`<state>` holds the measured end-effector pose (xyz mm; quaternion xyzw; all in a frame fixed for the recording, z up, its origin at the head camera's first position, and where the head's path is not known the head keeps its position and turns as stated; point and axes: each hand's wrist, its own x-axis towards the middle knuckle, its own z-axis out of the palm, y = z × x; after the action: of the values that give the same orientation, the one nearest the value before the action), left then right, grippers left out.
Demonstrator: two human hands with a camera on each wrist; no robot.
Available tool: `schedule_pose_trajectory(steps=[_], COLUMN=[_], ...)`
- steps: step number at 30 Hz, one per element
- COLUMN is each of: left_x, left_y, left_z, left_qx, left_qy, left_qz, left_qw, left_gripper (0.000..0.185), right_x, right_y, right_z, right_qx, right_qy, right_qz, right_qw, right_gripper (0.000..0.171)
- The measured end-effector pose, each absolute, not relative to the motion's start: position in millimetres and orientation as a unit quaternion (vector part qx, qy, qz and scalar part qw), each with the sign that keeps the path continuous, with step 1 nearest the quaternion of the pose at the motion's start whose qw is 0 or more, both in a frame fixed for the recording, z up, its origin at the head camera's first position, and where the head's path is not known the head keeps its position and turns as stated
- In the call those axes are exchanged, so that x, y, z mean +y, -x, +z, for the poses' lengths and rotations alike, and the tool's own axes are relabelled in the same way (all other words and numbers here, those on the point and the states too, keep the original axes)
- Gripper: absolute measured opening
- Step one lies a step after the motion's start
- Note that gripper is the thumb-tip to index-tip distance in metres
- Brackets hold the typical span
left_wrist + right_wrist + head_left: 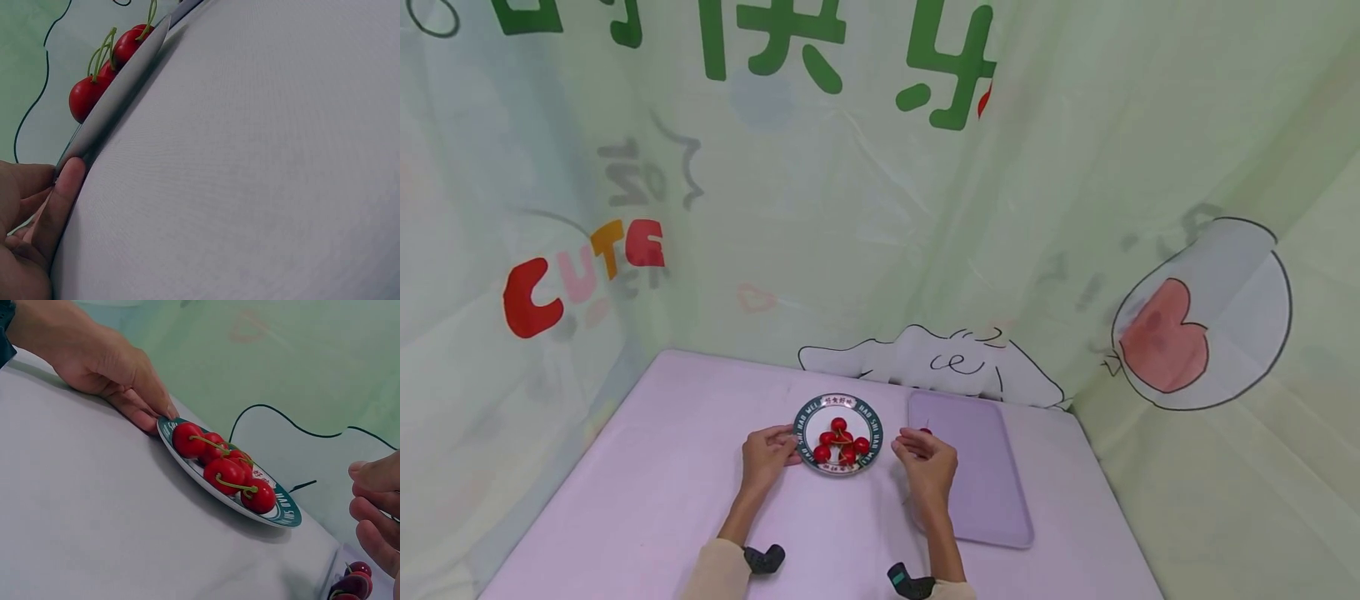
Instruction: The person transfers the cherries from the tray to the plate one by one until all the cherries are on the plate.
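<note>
A round plate [802,414] with a dark green lettered rim holds several red cherries [224,476] with green stems. My left hand [767,457] pinches the plate's left rim, the thumb and fingers on either side of the edge in the left wrist view. Over on the plate's other side, my right hand [931,467] hovers apart from the rim, fingers loosely bent and holding nothing. It overlaps the left edge of a lilac tray [981,467] in the head view. Dark red fruits [352,584] lie in that tray, mostly hidden behind the right hand from above.
A pale cloth-covered table [625,492] spreads under everything. Printed curtains [865,233] hang behind its back edge and along both sides.
</note>
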<state>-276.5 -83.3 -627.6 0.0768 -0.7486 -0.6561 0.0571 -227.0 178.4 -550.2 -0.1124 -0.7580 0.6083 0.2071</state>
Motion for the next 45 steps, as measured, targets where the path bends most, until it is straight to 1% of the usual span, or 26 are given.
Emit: schedule_pose_trajectory(steps=[5, 11, 23, 30, 33, 37, 41, 45], left_x=[-84, -84, -82, -81, -81, -82, -82, -82], left_y=[276, 274, 272, 273, 272, 271, 272, 274], left_z=[-627, -625, -625, -624, -623, -623, -624, -625], left_qx=[-0.75, -0.754, -0.756, -0.757, -0.757, -0.757, -0.757, -0.756], left_qy=[-0.077, -0.078, -0.082, -0.083, -0.083, -0.081, -0.081, -0.086], left_qz=[-0.655, -0.65, -0.647, -0.646, -0.646, -0.646, -0.646, -0.647], left_qw=[0.058, 0.058, 0.054, 0.055, 0.054, 0.055, 0.056, 0.056], left_gripper=[0.031, 0.031, 0.031, 0.031, 0.031, 0.031, 0.031, 0.03], right_x=[187, 196, 212, 214, 218, 225, 231, 234], right_y=[221, 214, 213, 207, 203, 201, 202, 204], right_z=[-545, -541, -558, -548, -547, -549, -550, -552], right_qx=[-0.773, -0.802, -0.845, -0.864, -0.874, -0.888, -0.911, -0.935], right_qy=[0.107, 0.099, 0.096, 0.081, 0.063, 0.017, -0.031, -0.06], right_qz=[0.585, 0.548, 0.494, 0.475, 0.465, 0.447, 0.4, 0.342], right_qw=[0.219, 0.214, 0.18, 0.145, 0.125, 0.108, 0.093, 0.072], right_gripper=[0.02, 0.02, 0.023, 0.024, 0.023, 0.024, 0.028, 0.03])
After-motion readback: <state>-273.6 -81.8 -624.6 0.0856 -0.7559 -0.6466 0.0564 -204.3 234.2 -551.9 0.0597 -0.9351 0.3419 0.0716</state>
